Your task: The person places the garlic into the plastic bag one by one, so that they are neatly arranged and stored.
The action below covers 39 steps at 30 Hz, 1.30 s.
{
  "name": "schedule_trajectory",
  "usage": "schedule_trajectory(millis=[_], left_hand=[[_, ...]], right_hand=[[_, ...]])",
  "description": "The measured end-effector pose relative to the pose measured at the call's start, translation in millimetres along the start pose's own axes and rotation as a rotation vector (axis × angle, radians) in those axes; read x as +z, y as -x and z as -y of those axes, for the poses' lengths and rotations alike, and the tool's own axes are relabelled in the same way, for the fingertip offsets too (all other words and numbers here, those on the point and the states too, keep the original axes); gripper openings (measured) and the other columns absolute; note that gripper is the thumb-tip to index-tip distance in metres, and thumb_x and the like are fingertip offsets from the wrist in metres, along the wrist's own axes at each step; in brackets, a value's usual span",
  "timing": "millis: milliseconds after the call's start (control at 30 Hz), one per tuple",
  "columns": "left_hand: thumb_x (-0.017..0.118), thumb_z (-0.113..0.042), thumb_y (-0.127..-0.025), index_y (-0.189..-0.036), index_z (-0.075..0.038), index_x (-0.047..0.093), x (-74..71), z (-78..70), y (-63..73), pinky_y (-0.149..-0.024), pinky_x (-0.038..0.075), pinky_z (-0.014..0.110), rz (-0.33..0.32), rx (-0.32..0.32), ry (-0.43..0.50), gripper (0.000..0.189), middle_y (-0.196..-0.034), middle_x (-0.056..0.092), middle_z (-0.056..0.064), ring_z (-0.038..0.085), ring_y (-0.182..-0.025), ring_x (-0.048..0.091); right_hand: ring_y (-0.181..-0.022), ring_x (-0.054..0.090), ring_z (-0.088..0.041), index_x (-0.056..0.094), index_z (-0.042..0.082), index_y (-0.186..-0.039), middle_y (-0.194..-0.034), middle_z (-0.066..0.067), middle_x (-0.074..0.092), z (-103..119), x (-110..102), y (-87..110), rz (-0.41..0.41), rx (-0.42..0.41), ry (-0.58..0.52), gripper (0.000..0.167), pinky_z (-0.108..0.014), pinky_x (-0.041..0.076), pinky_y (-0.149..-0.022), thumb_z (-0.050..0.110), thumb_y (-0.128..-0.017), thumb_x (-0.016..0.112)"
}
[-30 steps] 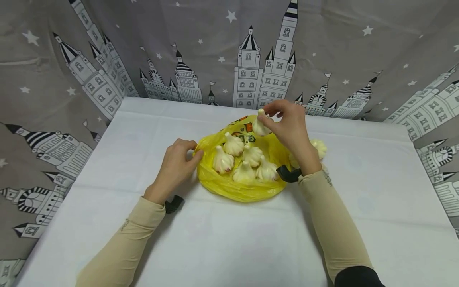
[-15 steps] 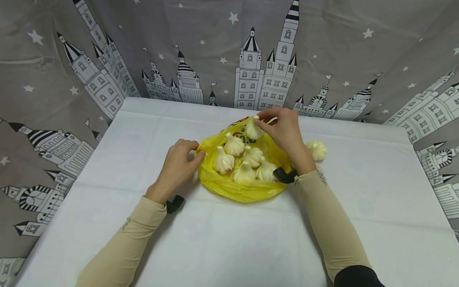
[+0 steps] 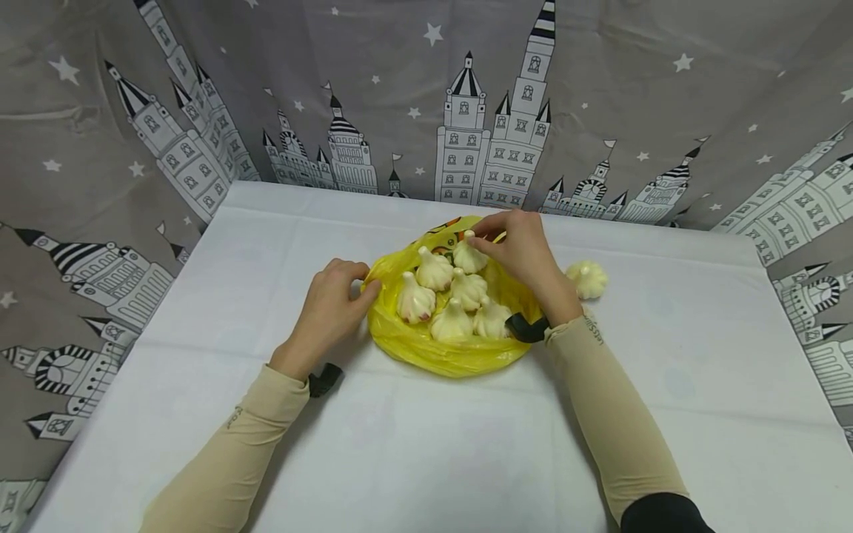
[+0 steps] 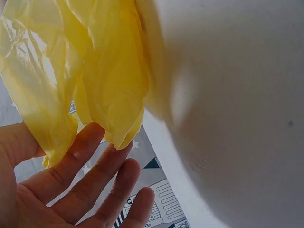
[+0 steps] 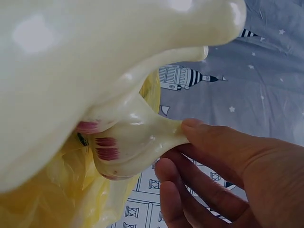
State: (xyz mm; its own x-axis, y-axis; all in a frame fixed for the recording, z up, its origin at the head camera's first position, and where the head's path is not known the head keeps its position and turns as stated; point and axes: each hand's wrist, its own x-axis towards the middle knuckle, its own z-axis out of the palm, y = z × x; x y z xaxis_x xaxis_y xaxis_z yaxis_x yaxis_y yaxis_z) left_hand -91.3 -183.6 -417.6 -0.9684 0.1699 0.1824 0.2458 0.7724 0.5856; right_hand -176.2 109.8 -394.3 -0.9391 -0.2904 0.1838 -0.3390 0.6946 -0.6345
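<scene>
An open yellow plastic bag (image 3: 440,360) lies on the white table with several garlic bulbs (image 3: 416,298) inside it. My left hand (image 3: 331,303) holds the bag's left rim between thumb and fingers. In the left wrist view, the left hand's fingertips (image 4: 124,148) meet the thin yellow plastic. At the back of the bag, my right hand (image 3: 523,248) pinches one garlic bulb (image 3: 469,255) by its stem. The right wrist view shows that bulb (image 5: 128,147) with purple streaks, thumb and fingers on its neck. Another bulb in the foreground hides part of the bag.
One more garlic bulb (image 3: 588,280) lies on the white table (image 3: 426,444), outside the bag and right of my right wrist. A grey curtain (image 3: 393,81) printed with castles and stars hangs behind the table. Dark wrist mounts (image 3: 526,328) stick out near both hands.
My right hand has come down and slightly left, lowering the garlic bulb from above the bag's back rim in among the other bulbs. The left hand has stayed at the bag's rim.
</scene>
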Motion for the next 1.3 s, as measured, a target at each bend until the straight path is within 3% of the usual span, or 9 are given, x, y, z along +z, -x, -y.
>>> schedule_trajectory(millis=[200,533,867,1300], left_hand=[[0.065,-0.015,-0.100,-0.101,0.003,0.075,0.6,0.5,1.0,-0.091,0.050,0.053,0.000,-0.001,0.002,0.021,-0.105,0.076,0.022,0.038,-0.103,0.064],[0.064,-0.015,-0.100,-0.100,0.003,0.075,0.6,-0.2,1.4,-0.091,0.050,0.053,-0.001,0.006,0.000,0.021,-0.105,0.076,0.022,0.039,-0.103,0.064],[0.065,-0.016,-0.100,-0.099,0.002,0.075,0.2,-0.6,1.2,-0.089,0.050,0.052,-0.003,0.004,-0.003,0.021,-0.105,0.076,0.022,0.038,-0.101,0.063],[0.065,-0.016,-0.100,-0.099,0.003,0.075,-1.1,-1.1,0.1,-0.092,0.050,0.054,-0.001,0.004,-0.012,0.021,-0.107,0.076,0.022,0.039,-0.105,0.064]], right_hand=[[-0.091,0.074,-0.026,0.082,0.006,-0.109,-0.102,-0.011,0.080,-2.2,-0.3,1.2,0.051,0.009,0.013,0.020,-0.040,0.058,-0.084,0.020,-0.095,0.080],[-0.106,0.072,-0.032,0.075,0.002,-0.125,-0.119,-0.016,0.076,-3.9,-3.0,3.4,0.167,0.058,0.089,0.038,-0.047,0.053,-0.098,0.018,-0.092,0.083],[-0.106,0.071,-0.032,0.075,0.003,-0.125,-0.119,-0.014,0.076,-6.5,-12.7,6.0,0.130,0.057,0.077,0.036,-0.047,0.050,-0.100,0.019,-0.094,0.080],[-0.102,0.072,-0.031,0.076,0.003,-0.121,-0.118,-0.014,0.077,-3.5,-28.5,13.3,0.045,0.059,0.060,0.034,-0.045,0.056,-0.089,0.023,-0.093,0.082]])
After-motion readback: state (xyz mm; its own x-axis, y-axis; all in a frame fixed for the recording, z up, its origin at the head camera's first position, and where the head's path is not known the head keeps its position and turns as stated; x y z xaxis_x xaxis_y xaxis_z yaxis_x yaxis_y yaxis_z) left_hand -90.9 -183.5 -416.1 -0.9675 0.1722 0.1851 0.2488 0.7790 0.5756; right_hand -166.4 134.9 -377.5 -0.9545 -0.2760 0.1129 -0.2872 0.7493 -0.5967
